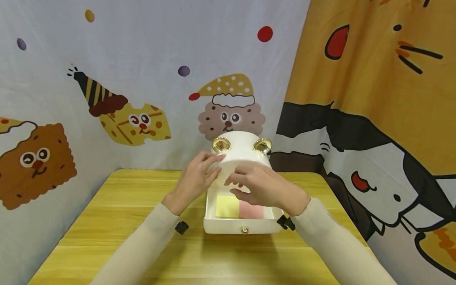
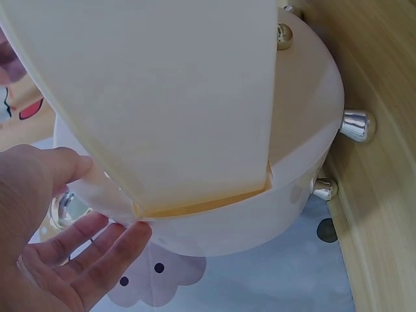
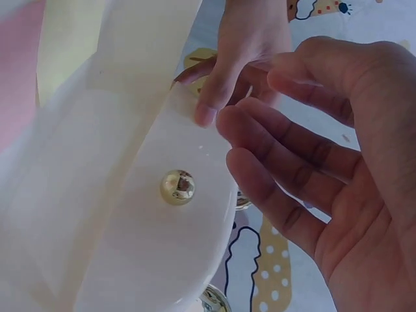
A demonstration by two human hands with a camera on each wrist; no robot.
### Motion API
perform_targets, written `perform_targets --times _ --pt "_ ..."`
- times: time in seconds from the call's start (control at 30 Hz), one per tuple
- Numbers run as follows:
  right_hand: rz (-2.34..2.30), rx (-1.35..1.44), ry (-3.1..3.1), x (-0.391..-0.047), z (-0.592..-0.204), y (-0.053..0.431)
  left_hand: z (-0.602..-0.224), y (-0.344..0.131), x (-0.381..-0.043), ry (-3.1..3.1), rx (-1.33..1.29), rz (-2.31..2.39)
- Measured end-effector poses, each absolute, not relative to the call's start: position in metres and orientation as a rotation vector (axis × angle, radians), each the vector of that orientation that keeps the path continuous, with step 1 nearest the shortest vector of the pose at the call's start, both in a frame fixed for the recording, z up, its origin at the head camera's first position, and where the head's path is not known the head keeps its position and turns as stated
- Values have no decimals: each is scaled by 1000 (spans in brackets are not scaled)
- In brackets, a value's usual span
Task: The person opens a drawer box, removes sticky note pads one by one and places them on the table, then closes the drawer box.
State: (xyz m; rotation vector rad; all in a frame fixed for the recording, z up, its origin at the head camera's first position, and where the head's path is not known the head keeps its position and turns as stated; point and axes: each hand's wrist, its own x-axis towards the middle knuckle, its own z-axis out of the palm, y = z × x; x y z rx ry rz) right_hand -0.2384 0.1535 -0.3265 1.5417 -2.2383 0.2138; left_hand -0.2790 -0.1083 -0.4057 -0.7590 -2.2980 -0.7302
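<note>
A white storage box [image 1: 243,152] with rounded top and gold ear-like rings [image 1: 263,146] stands on the table. Its lower drawer [image 1: 224,226] is pulled out toward me, with a gold knob [image 1: 244,230] on the front. Side by side in it lie a yellow pad of paper [image 1: 226,206] and a pink pad of paper [image 1: 252,210]. My left hand [image 1: 195,176] is at the box's upper left, thumb and fingers extended and touching its edge. Over the drawer, my right hand [image 1: 265,185] hovers with loosely bent fingers, holding nothing. Another gold knob [image 3: 177,187] shows on the box's upper front.
The yellow wood-grain table [image 1: 139,221] spreads around the box. Behind it hangs a white cloth [image 1: 142,51] printed with cartoon food, and an orange curtain [image 1: 320,75] hangs at the right. Short metallic feet [image 2: 356,125] hold the box off the table.
</note>
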Motion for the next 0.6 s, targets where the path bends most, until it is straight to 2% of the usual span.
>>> perform_targets --times 0.6 --pt "-21 1709 -2266 -266 -338 135 -406 -110 -278 -2315 -758 -734"
